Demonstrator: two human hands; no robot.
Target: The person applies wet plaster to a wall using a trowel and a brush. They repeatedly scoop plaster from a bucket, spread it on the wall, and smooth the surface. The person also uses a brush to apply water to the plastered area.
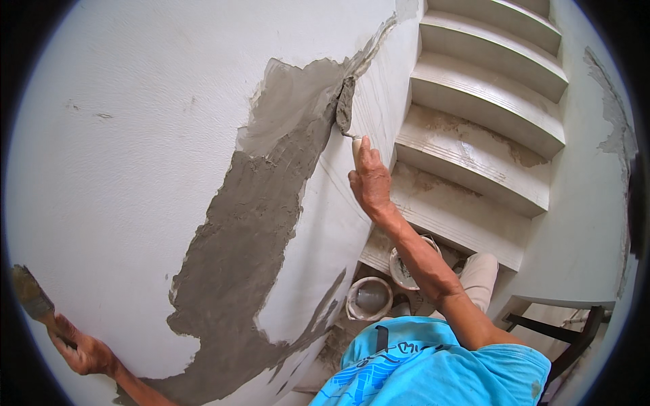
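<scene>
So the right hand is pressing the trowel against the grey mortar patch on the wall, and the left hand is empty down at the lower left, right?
Not quite. The right hand does press the trowel against the grey mortar patch on the wall, but the left hand is not empty: it holds a paintbrush at the lower left. The head view shows it.

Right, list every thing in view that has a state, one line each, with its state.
Right hand: closed on the pale trowel handle.
Steel trowel: loaded with grey mortar, blade against the wall.
Left hand: closed on the brush handle.
Flat paint brush: bristles up, by the wall.
Grey mortar patch: spread rough on the white wall, looks wet.
Two white buckets: upright, open, on the floor.
Pale stair steps: spattered with mortar.
</scene>
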